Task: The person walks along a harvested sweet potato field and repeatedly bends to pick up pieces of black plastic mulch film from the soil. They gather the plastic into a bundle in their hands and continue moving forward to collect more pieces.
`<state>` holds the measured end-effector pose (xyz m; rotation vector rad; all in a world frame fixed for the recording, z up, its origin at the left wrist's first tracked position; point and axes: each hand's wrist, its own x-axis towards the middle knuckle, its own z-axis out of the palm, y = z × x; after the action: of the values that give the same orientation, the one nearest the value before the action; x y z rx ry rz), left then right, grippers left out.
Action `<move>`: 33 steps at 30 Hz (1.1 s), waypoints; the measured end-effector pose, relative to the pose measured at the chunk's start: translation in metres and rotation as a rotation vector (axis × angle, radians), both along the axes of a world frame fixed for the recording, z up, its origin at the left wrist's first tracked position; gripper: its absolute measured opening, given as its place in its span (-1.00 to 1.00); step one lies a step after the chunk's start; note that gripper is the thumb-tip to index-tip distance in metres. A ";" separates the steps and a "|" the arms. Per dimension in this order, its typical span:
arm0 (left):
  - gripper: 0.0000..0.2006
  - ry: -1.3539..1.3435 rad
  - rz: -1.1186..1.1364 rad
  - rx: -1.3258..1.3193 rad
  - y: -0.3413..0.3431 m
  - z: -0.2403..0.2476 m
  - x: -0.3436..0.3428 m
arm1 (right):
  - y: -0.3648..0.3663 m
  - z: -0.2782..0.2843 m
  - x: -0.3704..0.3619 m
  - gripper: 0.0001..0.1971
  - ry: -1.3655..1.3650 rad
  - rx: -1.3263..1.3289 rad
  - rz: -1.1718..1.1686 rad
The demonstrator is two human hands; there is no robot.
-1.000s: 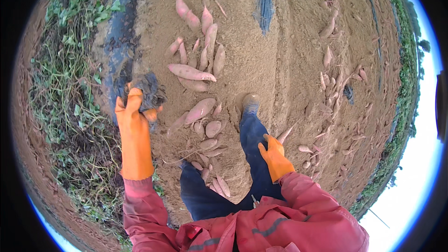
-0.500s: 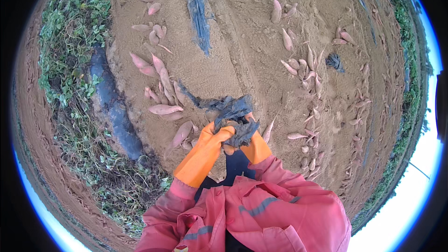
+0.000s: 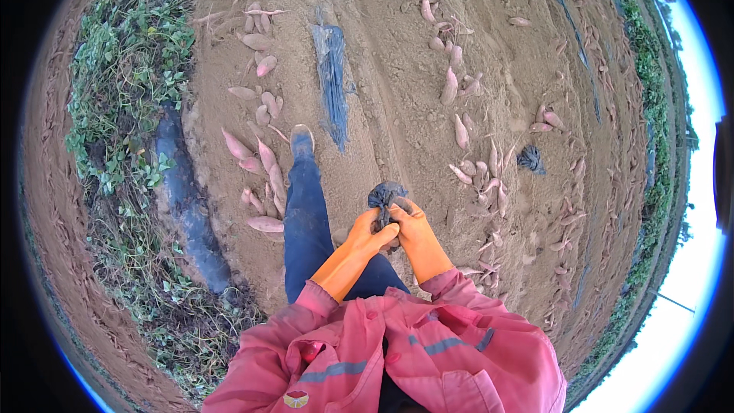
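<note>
A small, tight wad of dark plastic film (image 3: 386, 194) is gripped between my two hands, in front of my body. My left hand (image 3: 368, 234), in an orange rubber glove, closes on its near left side. On the other side my right hand (image 3: 415, 228), gloved the same way and muddy at the fingertips, presses against it. The fingers of both hands meet around the wad, and its underside is hidden. Below and to the left of the hands, my leg in dark blue trousers (image 3: 307, 214) is stretched forward.
Sweet potatoes (image 3: 269, 164) lie in a row to the left, and more sweet potatoes (image 3: 482, 176) to the right. A flat film strip (image 3: 331, 80) lies ahead; another film wad (image 3: 531, 159) rests at right. Green vines (image 3: 126, 107) and dark film mulch (image 3: 187, 214) border the left.
The loose, trailing film is now bunched into a compact wad. My left leg has come forward into view, and the ground has shifted downward in the picture.
</note>
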<state>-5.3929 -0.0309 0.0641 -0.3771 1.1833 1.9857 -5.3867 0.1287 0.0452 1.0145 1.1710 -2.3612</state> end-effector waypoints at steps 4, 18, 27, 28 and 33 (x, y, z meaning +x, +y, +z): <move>-0.51 0.023 0.294 0.135 -0.052 -0.022 -0.077 | -0.018 -0.033 -0.112 -0.79 0.077 0.021 -0.189; -0.31 0.663 -0.251 -1.291 -0.195 -0.156 -0.212 | -0.065 -0.251 -0.413 -0.73 -0.112 0.575 0.148; -0.48 0.529 -0.296 -1.346 -0.159 -0.175 -0.232 | -0.072 -0.459 -0.466 -0.25 -0.176 1.142 0.920; -0.49 0.497 -0.318 -1.357 -0.155 -0.174 -0.232 | -0.084 -0.464 -0.469 -0.18 -0.209 1.182 0.961; -0.52 0.435 -0.370 -1.362 -0.148 -0.176 -0.234 | -0.142 -0.498 -0.485 0.03 -0.459 1.335 1.165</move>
<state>-5.6272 -0.1790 -0.1118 -0.3236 2.5553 0.6923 -5.8721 -0.0135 -0.4533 0.6740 2.2235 -0.2962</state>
